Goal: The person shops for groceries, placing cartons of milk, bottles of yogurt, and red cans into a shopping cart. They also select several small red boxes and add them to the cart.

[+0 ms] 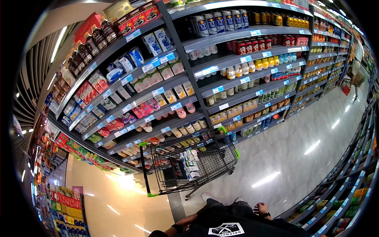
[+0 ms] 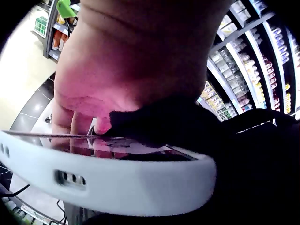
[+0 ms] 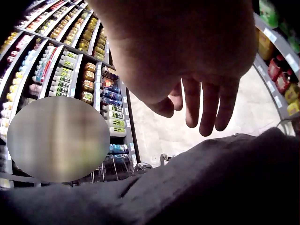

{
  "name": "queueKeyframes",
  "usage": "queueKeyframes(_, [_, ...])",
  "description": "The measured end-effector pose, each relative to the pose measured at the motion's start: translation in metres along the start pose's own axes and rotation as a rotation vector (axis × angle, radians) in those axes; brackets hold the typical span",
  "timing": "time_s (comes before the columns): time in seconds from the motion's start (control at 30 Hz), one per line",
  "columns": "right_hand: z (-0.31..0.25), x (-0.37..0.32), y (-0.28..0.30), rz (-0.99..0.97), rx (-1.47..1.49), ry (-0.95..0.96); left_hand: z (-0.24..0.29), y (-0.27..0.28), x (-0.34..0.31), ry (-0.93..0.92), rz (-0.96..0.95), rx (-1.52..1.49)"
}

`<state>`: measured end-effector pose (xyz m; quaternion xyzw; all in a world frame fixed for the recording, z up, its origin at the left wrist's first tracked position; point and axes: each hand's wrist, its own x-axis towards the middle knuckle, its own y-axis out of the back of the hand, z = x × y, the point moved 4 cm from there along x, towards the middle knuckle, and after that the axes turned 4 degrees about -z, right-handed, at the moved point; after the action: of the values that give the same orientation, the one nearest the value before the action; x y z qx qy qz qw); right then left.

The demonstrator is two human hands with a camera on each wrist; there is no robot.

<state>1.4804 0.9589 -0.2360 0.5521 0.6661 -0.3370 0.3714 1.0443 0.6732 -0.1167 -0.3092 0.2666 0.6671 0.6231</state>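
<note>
My left hand (image 2: 86,124) grips a phone in a white case (image 2: 117,176), fingers curled over its screen edge, held low against my dark clothing. In the head view only that forearm (image 1: 185,221) shows at the bottom edge. My right hand (image 3: 199,110) hangs beside my dark trousers with fingers straight and relaxed, holding nothing; it also shows by my hip (image 1: 261,208). A black wire shopping cart (image 1: 209,156) with a green handle (image 1: 144,170) stands just ahead of my feet, untouched by either hand. Cartons (image 1: 190,162) lie inside it.
Tall shelves of bottles, jars and cartons (image 1: 221,75) run along the left of the aisle. Lower shelves (image 1: 347,189) line the right. The glossy floor (image 1: 300,146) stretches ahead between them. Far down the aisle a person (image 1: 358,55) stands.
</note>
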Motion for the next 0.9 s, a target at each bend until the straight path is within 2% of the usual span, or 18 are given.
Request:
queueKeyframes(0.07, [-0.002, -0.001, 0.002, -0.004, -0.001, 0.018, 0.004, -0.001, -0.011, -0.101, 0.02, -0.098])
queueKeyframes(0.17, [0.004, 0.006, 0.007, 0.005, 0.024, 0.009, 0.028, -0.003, -0.029, -0.065, -0.055, -0.101])
queueKeyframes(0.27, [0.001, 0.005, 0.005, -0.014, 0.028, 0.005, 0.075, -0.014, -0.052, -0.149, -0.119, 0.087])
queueKeyframes(0.33, [0.002, 0.005, 0.005, -0.027, 0.011, -0.009, 0.07, -0.014, -0.057, 0.198, -0.077, 0.051])
queueKeyframes(0.47, [0.004, 0.003, 0.0, -0.018, 0.037, -0.008, 0.011, 0.023, -0.029, 0.288, -0.105, -0.026])
queueKeyframes(0.6, [0.002, -0.006, -0.009, 0.009, 0.07, 0.01, -0.06, 0.072, -0.006, 0.462, -0.189, -0.398])
queueKeyframes(0.7, [0.011, -0.012, -0.018, 0.03, 0.116, 0.023, -0.01, 0.082, -0.01, 0.385, -0.234, -0.141])
queueKeyframes(0.77, [0.015, -0.022, -0.024, 0.05, 0.125, 0.03, 0.017, 0.079, -0.016, 0.524, -0.436, -0.053])
queueKeyframes(0.8, [0.014, -0.025, -0.031, 0.057, 0.119, 0.027, 0.013, 0.084, -0.007, 0.583, -0.429, -0.012])
queueKeyframes(0.83, [0.013, -0.028, -0.036, 0.046, 0.111, 0.03, -0.024, 0.102, 0.021, 0.404, -0.35, 0.127])
queueKeyframes(0.9, [0.012, -0.03, -0.044, 0.065, 0.105, 0.037, -0.024, 0.113, 0.026, 0.2, -0.289, 0.258])
